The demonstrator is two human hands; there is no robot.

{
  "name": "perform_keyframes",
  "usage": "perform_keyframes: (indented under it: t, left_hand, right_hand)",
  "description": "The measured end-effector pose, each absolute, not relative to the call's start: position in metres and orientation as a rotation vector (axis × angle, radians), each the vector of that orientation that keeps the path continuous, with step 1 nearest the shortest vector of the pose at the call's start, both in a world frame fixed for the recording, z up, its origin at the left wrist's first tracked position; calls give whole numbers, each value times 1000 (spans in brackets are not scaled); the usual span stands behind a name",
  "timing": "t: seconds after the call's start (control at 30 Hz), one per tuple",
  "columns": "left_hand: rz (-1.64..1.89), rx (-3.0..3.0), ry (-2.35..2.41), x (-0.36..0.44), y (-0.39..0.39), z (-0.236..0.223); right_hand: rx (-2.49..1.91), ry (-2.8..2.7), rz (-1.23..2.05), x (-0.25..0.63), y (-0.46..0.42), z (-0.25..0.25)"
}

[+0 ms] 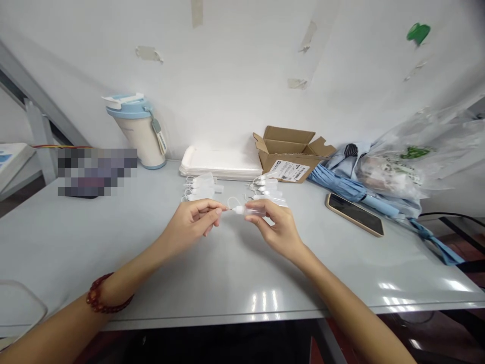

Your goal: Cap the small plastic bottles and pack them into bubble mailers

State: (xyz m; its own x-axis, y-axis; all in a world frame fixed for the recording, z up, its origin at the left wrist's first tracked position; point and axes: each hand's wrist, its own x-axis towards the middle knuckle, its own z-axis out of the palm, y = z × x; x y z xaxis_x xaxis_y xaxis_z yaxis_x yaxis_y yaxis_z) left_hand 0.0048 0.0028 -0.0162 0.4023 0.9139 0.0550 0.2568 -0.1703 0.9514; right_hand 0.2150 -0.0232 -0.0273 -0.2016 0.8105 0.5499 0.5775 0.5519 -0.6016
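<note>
Head view, clock directions taken from the held bottle. Clear bottle [256, 212] with white nozzle cap [238, 210] is mid-picture, lying sideways just above the table [223, 268], nozzle pointing to 9. Thin loop strap [232, 199] arcs off the cap.

Right hand [278, 225], at 4: grip closed around the bottle body, thumb near side, fingers far side. Left hand [197, 218], at 9: grip pinched, thumb against index, on a thin tip [229, 209] at the nozzle; too small to tell exactly what it is. Red bead bracelet [101, 297] on left wrist, at 8.

More small bottles in two groups: left group [202, 187] at 10, right group [270, 189] between 1 and 2. Stack of white trays [222, 163] at 11, behind both groups. Open cardboard box [290, 167] at 1, beside the trays, label facing the person. Phone [356, 215] at 3, screen up. Blue umbrella [341, 183] and clear plastic bag [401, 167] between 2 and 3. Blue-lidded tumbler [140, 136] at 10, by the wall [235, 86].
</note>
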Motion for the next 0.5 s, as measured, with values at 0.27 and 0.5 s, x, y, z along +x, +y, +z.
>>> perform_keyframes:
  t: [0.27, 0.5]
  left_hand:
    - [824, 1702, 1109, 7, 0, -18]
    - [787, 1713, 1125, 9, -2, -21]
  right_hand:
    - [-1082, -1929, 382, 212, -24, -32]
    - [-1108, -1908, 423, 208, -26, -40]
